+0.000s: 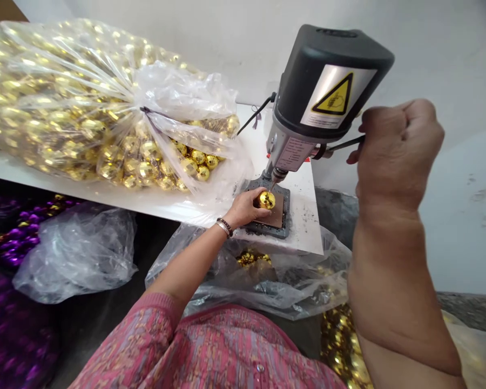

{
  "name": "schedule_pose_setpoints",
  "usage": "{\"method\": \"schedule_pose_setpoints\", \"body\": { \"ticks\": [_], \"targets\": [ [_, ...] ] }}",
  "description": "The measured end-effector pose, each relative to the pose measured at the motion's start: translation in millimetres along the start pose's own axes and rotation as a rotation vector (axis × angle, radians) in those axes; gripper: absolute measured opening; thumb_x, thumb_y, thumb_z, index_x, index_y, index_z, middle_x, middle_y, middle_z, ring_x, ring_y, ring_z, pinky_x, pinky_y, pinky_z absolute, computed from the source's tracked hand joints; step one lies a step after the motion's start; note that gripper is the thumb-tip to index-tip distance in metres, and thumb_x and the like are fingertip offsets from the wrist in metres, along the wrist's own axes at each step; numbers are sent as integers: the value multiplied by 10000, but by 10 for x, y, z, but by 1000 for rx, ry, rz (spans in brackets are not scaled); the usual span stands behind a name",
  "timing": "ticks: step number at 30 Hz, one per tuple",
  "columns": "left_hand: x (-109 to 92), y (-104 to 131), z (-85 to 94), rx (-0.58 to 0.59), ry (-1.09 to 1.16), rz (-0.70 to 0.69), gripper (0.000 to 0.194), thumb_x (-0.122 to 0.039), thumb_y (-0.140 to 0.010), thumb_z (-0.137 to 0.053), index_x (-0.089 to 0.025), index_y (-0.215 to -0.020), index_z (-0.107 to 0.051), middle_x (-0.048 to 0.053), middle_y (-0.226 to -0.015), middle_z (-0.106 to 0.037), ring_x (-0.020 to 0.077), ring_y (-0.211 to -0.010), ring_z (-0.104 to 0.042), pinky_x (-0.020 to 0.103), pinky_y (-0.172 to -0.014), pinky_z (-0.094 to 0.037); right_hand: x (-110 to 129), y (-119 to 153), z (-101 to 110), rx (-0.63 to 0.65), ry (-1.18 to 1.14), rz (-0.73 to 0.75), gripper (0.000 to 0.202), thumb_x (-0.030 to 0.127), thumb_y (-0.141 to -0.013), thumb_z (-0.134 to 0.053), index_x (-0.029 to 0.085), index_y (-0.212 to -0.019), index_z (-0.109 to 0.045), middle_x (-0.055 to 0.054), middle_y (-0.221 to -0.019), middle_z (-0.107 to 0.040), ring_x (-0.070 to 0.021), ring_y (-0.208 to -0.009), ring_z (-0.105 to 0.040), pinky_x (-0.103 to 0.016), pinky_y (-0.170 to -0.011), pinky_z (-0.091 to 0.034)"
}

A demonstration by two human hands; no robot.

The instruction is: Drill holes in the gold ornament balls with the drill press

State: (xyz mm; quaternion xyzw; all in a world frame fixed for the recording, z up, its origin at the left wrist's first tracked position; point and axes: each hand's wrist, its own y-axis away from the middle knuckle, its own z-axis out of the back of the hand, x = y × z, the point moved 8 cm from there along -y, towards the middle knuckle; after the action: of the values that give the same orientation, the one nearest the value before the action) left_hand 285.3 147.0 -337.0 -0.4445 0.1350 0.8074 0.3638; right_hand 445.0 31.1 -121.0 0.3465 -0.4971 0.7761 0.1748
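My left hand (246, 209) pinches a shiny gold ball (267, 200) on the brown work plate (276, 215) of a small bench drill press (295, 129). Just above the ball is the drill bit (272, 186); whether its tip touches the ball I cannot tell. My right hand (397, 146) is closed round the press's feed lever (346, 143) at the right of the machine. Its fingers partly hide the lever's end. A yellow warning label (334, 97) marks the black motor housing.
A big clear bag (65, 108) of gold balls lies on the white table (243, 156) at left. An open plastic bag (299, 294) with gold balls hangs below the table's front edge. Purple balls (20, 232) and crumpled plastic (76, 254) are low at left. Dark shavings surround the press base.
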Motion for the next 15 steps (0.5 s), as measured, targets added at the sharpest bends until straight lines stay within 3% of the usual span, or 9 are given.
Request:
{"method": "schedule_pose_setpoints", "body": {
  "ticks": [4,10,15],
  "targets": [
    [-52,313,119,-120,-4,-63,601,-249,-759,-846,-175,-1325,-659,77,-1170,-770,240,-1047,-712,348,-949,-548,-42,-109,-8,-10,-7,-158,183,221,-885,-500,197,-749,-381,38,-688,-435,-69,-581,-378,-221,-572,-247],
    [-236,874,272,-170,-48,-244,627,-283,-792,-847,-209,-1370,-614,116,-1335,-723,257,-1219,-688,389,-1054,-544,-10,-69,-11,-49,-71,-89,180,221,-871,-489,228,-741,-364,53,-618,-385,-93,-422,-380,-263,-418,-236],
    [-336,1103,316,-177,-32,-297,618,-307,-803,-853,-208,-1361,-603,129,-1344,-715,263,-1237,-683,434,-1075,-559,-33,-87,-29,-52,-115,-49,155,234,-861,-481,239,-734,-394,50,-587,-361,-102,-399,-390,-270,-327,-198]
  ]
}}
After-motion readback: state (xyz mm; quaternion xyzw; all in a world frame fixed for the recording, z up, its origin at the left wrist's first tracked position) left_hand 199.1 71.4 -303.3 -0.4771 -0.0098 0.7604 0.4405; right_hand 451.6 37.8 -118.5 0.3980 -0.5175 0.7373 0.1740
